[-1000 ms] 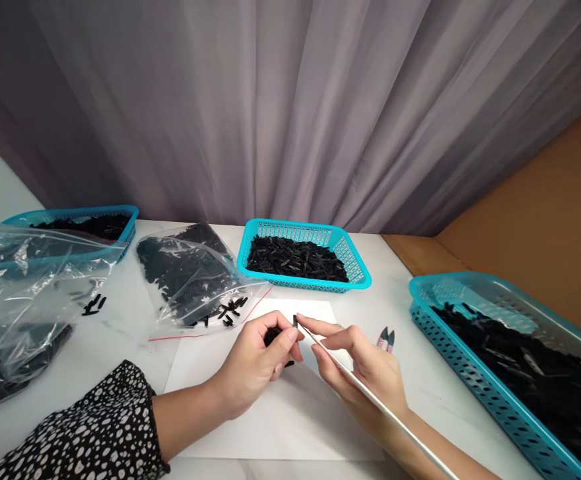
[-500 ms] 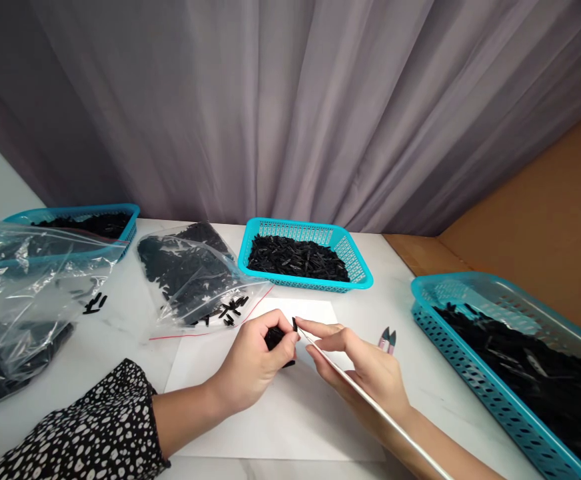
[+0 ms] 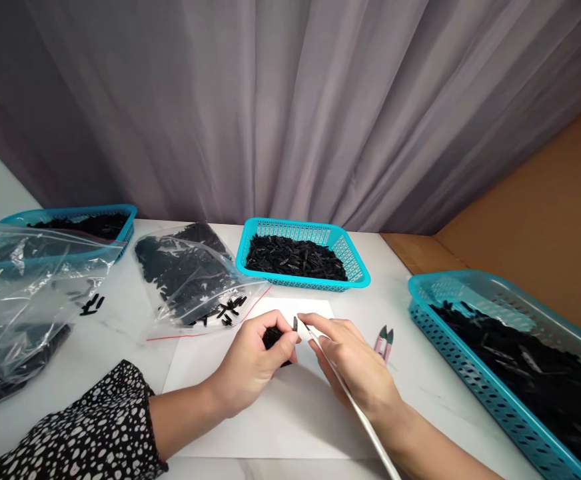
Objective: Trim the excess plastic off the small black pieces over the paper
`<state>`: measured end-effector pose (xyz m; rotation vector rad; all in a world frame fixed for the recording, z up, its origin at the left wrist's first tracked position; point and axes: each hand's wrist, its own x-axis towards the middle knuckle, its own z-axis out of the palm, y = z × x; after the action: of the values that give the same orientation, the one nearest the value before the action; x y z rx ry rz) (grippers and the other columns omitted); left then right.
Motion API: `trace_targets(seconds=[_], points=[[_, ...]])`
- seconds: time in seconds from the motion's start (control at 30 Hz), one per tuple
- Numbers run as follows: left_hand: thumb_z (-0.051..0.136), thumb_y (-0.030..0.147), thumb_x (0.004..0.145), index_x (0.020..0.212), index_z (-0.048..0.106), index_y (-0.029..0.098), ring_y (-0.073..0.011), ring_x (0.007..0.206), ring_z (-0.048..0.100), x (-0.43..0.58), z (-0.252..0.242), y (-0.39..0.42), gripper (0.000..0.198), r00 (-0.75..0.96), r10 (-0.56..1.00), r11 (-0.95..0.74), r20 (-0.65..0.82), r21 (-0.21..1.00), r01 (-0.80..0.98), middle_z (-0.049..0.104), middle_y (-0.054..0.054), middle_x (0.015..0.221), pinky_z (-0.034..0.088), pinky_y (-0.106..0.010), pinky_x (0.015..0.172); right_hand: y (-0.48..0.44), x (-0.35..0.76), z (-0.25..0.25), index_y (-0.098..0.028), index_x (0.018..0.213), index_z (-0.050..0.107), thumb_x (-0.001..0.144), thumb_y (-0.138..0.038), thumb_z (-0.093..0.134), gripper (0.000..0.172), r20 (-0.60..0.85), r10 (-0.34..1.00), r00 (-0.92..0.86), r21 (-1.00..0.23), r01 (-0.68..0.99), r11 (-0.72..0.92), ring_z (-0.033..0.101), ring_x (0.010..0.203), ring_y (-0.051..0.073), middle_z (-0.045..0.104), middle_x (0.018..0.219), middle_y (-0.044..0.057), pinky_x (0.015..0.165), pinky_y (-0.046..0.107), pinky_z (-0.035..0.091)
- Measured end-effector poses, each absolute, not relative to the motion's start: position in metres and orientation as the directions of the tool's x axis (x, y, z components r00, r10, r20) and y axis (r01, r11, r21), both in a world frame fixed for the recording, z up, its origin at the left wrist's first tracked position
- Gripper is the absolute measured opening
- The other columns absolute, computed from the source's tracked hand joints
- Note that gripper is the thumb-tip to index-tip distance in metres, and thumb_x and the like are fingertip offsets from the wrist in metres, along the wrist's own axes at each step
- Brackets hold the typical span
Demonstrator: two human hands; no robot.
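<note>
My left hand (image 3: 258, 363), closed, pinches one small black strip (image 3: 295, 324) upright between thumb and forefinger. A cluster of more black strips (image 3: 272, 338) shows inside its curled fingers. To its right, my right hand (image 3: 353, 360) is closed on a long, thin white stick-like tool (image 3: 358, 412), whose narrow end points toward the pinched strip. I cannot tell whether that end touches the strip. The back part of the tool runs down out of view and may be a cord. Both hands are above a white sheet (image 3: 270, 427).
A blue basket (image 3: 305, 283) of black strips stands beyond the hands; others are at the right (image 3: 475, 373) and far left (image 3: 133, 230). Zip bags (image 3: 190, 273) of black pieces lie leftward, with loose pieces (image 3: 91, 305). Pink-handled cutters (image 3: 384, 343) lie near my right hand.
My right hand has turned, and the white tool now slants more steeply, its lower end further left. The pinched strip shows more of its broad face. My left hand keeps its place.
</note>
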<state>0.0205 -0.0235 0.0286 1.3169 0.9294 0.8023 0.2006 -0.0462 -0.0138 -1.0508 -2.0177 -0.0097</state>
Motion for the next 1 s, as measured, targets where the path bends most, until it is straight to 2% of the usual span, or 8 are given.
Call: trace_targets(seconds=[0.13, 0.27, 0.37, 0.5, 0.67, 0.77, 0.9, 1.0], points=[[0.063, 0.044, 0.084, 0.068, 0.053, 0.019, -0.0082, 0.05, 0.039, 0.02, 0.026, -0.023, 0.031, 0.421, 0.9, 0.116, -0.114, 0.993, 0.021, 0.057, 0.002, 0.064, 0.031, -0.022, 0.05, -0.048, 0.194, -0.007, -0.028, 0.092, 0.049, 0.097, -0.017, 0.045, 0.012, 0.736, 0.658, -0.159, -0.429, 0.642, 0.636, 0.068, 0.084, 0.02, 0.073, 0.11, 0.005, 0.062, 0.031, 0.053], [0.063, 0.044, 0.084, 0.069, 0.052, 0.019, -0.0066, 0.046, 0.036, 0.02, 0.025, -0.022, 0.031, 0.42, 0.9, 0.124, -0.112, 0.992, -0.003, 0.057, 0.002, 0.063, 0.029, -0.022, 0.048, -0.05, 0.191, -0.002, -0.028, 0.094, 0.05, 0.096, -0.016, 0.049, 0.012, 0.726, 0.68, -0.097, -0.507, 0.593, 0.626, 0.069, 0.084, 0.02, 0.075, 0.109, 0.005, 0.068, 0.033, 0.054], [0.063, 0.043, 0.084, 0.07, 0.051, 0.019, -0.0065, 0.046, 0.035, 0.02, 0.025, -0.021, 0.03, 0.415, 0.902, 0.129, -0.12, 0.992, 0.006, 0.059, 0.002, 0.063, 0.028, -0.021, 0.046, -0.044, 0.201, 0.001, -0.026, 0.094, 0.052, 0.095, -0.014, 0.049, 0.012, 0.718, 0.642, -0.271, -0.32, 0.69, 0.649, 0.065, 0.072, 0.02, 0.074, 0.112, 0.008, 0.067, 0.036, 0.052], [0.062, 0.04, 0.084, 0.07, 0.051, 0.02, -0.0064, 0.045, 0.035, 0.019, 0.024, -0.019, 0.027, 0.41, 0.904, 0.123, -0.121, 0.992, 0.02, 0.06, 0.003, 0.064, 0.028, -0.022, 0.047, -0.033, 0.218, 0.004, -0.021, 0.086, 0.055, 0.097, -0.009, 0.04, 0.022, 0.514, 0.66, -0.548, -0.015, 0.764, 0.646, 0.064, 0.076, 0.022, 0.069, 0.119, 0.015, 0.069, 0.037, 0.052], [0.062, 0.037, 0.083, 0.071, 0.052, 0.019, -0.0064, 0.045, 0.036, 0.019, 0.021, -0.017, 0.024, 0.412, 0.902, 0.134, -0.131, 0.991, 0.021, 0.06, 0.003, 0.063, 0.029, -0.022, 0.048, -0.028, 0.222, 0.005, -0.017, 0.086, 0.059, 0.09, 0.002, 0.038, 0.028, 0.353, 0.714, -0.604, 0.065, 0.778, 0.625, 0.064, 0.076, 0.023, 0.07, 0.102, 0.014, 0.067, 0.033, 0.05], [0.062, 0.035, 0.083, 0.071, 0.052, 0.019, -0.0055, 0.044, 0.032, 0.019, 0.021, -0.017, 0.022, 0.421, 0.896, 0.143, -0.143, 0.989, 0.032, 0.06, 0.003, 0.063, 0.026, -0.022, 0.046, -0.029, 0.219, 0.004, -0.02, 0.081, 0.058, 0.093, -0.006, 0.04, 0.026, 0.404, 0.783, -0.474, -0.021, 0.85, 0.526, 0.058, 0.067, 0.022, 0.066, 0.082, 0.008, 0.06, 0.032, 0.046], [0.06, 0.033, 0.085, 0.072, 0.051, 0.019, -0.0051, 0.044, 0.031, 0.019, 0.02, -0.018, 0.021, 0.446, 0.883, 0.142, -0.146, 0.989, 0.043, 0.06, 0.003, 0.063, 0.024, -0.022, 0.045, -0.032, 0.219, 0.006, -0.024, 0.085, 0.061, 0.1, -0.024, 0.04, 0.025, 0.417, 0.879, -0.229, -0.368, 0.842, 0.394, 0.057, 0.061, 0.018, 0.066, 0.071, 0.002, 0.056, 0.027, 0.043], [0.059, 0.032, 0.086, 0.073, 0.051, 0.019, -0.0054, 0.045, 0.032, 0.019, 0.02, -0.019, 0.02, 0.466, 0.875, 0.118, -0.133, 0.991, 0.062, 0.059, 0.003, 0.064, 0.024, -0.022, 0.045, -0.034, 0.217, 0.008, -0.026, 0.09, 0.064, 0.101, -0.033, 0.039, 0.028, 0.406, 0.904, -0.133, -0.499, 0.797, 0.341, 0.058, 0.057, 0.018, 0.066, 0.066, 0.0, 0.053, 0.027, 0.043]])
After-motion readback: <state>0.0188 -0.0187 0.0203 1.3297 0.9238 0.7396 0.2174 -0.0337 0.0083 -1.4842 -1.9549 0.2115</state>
